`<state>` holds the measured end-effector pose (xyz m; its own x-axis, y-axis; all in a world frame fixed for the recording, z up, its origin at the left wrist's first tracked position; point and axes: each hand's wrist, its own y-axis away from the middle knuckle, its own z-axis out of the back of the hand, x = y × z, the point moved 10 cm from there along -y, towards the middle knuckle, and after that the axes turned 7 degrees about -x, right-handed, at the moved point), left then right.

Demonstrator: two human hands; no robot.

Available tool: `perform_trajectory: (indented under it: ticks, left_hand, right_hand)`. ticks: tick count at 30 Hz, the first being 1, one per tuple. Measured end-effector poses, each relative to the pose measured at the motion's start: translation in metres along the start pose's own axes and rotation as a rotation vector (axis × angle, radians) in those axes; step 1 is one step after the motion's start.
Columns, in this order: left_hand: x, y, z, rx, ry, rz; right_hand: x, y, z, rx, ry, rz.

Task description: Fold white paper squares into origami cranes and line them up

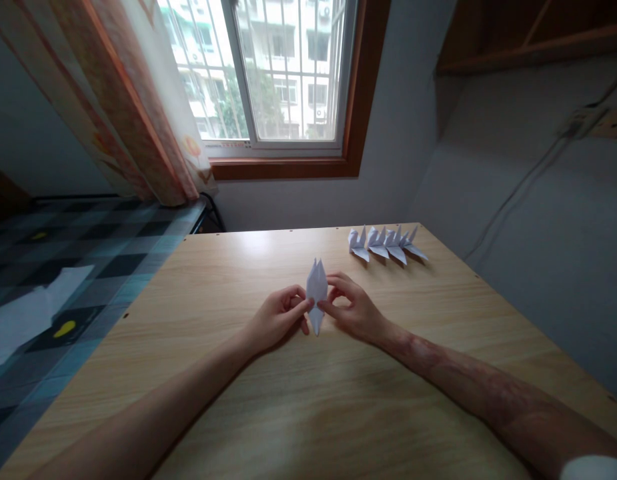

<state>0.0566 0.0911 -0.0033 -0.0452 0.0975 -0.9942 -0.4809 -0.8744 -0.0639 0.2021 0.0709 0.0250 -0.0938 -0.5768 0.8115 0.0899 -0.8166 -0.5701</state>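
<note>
A white folded paper piece (317, 288), long and pointed at both ends, stands upright near the middle of the wooden table (308, 400). My left hand (278, 317) pinches its left edge with closed fingers. My right hand (351, 307) pinches its right edge, fingers curled round it. Both forearms rest low over the table.
A row of several finished white paper cranes (385, 245) sits at the table's far right. A bed with a checked cover (63, 267) and a white sheet (23, 313) lies to the left. A window, a curtain and grey walls are behind.
</note>
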Motion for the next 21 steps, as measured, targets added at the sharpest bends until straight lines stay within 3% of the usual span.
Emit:
perform_trajectory:
  ticks: [6,14,21]
  left_hand:
    - [-0.0009,-0.0007,0.0,0.014,0.068,-0.002]
    - [0.0039,-0.0047,0.0045,-0.007,0.229,0.011]
    - [0.002,-0.0018,-0.002,0.042,0.17,0.017]
  right_hand:
    - [0.005,0.0013,-0.0054,0.084,-0.01,0.028]
    - [0.0028,0.0006,-0.0044,0.089,-0.036,0.007]
    - [0.0032,0.0013,-0.0046,0.134,-0.061,-0.037]
